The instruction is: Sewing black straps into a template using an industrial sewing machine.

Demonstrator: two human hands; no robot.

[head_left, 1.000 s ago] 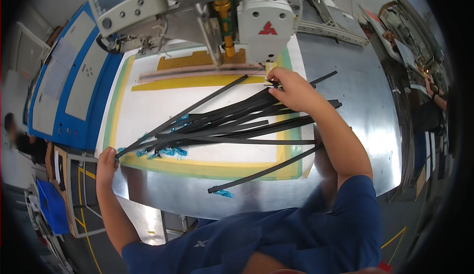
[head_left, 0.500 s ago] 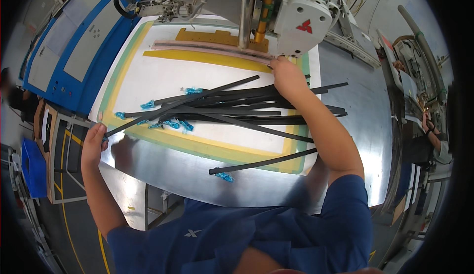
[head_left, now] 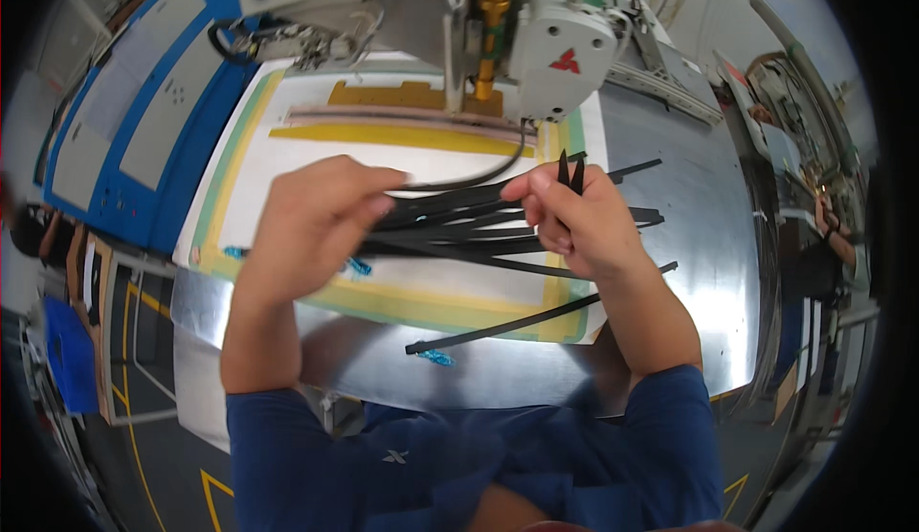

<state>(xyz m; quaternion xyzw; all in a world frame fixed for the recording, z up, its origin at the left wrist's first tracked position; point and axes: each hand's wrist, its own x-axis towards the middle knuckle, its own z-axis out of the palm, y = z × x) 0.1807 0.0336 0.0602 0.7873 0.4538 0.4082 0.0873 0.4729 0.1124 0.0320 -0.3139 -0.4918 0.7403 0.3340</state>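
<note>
My left hand (head_left: 321, 216) pinches one end of a thin black strip (head_left: 479, 181). The strip bends up to the right, and its far end is at the sewing machine head (head_left: 553, 63). In my right hand (head_left: 581, 221) is a black two-pointed tool (head_left: 565, 176), like tweezers or snips, its tips pointing up. The fingers curl around it, hiding its lower part. Under both hands lies a pile of black strips (head_left: 469, 238), some with blue crinkled ends (head_left: 359, 266). Another black strip (head_left: 507, 324) lies apart, nearer to me, beside a blue piece (head_left: 437, 358).
Behind the pile, a yellow template (head_left: 402, 137) and a pinkish bar (head_left: 383, 117) lie on the white board (head_left: 239, 173), edged with green and yellow tape. A metal table (head_left: 670, 273) surrounds it. A blue cabinet (head_left: 182, 15) stands at the far left; another person's arm (head_left: 831, 221) shows at right.
My left hand has moved right and inward, now with a bent strip. My right hand has drawn back from the machine toward me, and the two-pointed tool now shows in it.
</note>
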